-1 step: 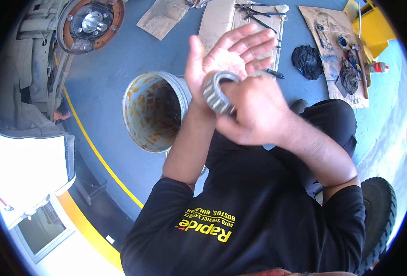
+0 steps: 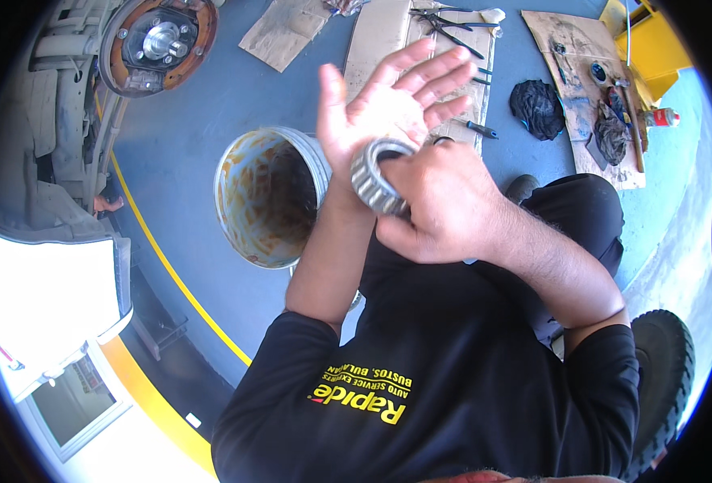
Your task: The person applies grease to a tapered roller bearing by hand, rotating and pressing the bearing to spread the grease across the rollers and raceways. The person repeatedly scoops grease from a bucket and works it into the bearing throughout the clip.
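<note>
The right hand is gripping a round metal bearing and pressing it against the heel of the left hand. The left hand is held up flat and wide, with its fingers spread, so it is holding nothing itself; the bearing is only touching its palm. The right hand's fingers are closing tight around the ring, which is sitting up in the air in front of the person's chest, above the bucket.

It looks like the person is working grease into the bearing by pushing it over the palm. The next move is probably calling for turning the ring a bit and pressing again, with a firm hold so it is not slipping out.

The bucket is standing on the blue floor just under the hands. Its inside walls are smeared with brown-orange grease, and I cannot tell how much is sitting at the bottom. Farther off, pliers are lying on cardboard, and a black rag is lying beside another dirty sheet of cardboard
</note>
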Tool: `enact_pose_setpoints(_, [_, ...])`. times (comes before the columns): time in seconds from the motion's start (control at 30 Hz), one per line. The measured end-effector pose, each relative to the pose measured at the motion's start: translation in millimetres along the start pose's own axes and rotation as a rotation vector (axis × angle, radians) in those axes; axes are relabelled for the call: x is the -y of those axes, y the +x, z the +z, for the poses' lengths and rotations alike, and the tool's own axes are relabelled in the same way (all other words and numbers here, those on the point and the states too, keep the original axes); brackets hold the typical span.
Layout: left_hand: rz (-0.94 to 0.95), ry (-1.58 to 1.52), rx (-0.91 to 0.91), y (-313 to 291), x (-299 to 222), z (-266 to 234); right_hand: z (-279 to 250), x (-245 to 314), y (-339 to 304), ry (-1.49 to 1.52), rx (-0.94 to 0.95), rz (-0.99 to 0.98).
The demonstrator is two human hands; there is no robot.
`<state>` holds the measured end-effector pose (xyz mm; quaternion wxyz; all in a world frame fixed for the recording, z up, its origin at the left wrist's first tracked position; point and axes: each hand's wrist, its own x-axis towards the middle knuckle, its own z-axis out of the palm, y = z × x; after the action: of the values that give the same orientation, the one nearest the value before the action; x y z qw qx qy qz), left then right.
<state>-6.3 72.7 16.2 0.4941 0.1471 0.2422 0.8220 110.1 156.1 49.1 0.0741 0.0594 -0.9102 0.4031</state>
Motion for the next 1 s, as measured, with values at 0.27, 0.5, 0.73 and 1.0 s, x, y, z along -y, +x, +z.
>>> enact_pose_setpoints(0.27, [0.053,0.048,0.275,-10,0,-9,-20,-19,1,0.678,-0.27,0.067])
enact_pose_setpoints(0.5, [-0.063,-0.013,0.187,-17,23,0,-16,-16,3,0.466,-0.268,-0.015])
enact_pose_setpoints(0.73, [-0.118,0.027,0.137,-17,16,6,-19,-10,1,0.001,-0.179,-0.091])
enact_pose_setpoints(1.0, [-0.069,0.01,-0.005,-9,6,5,-3,-20,-1,0.388,-0.209,-0.091])
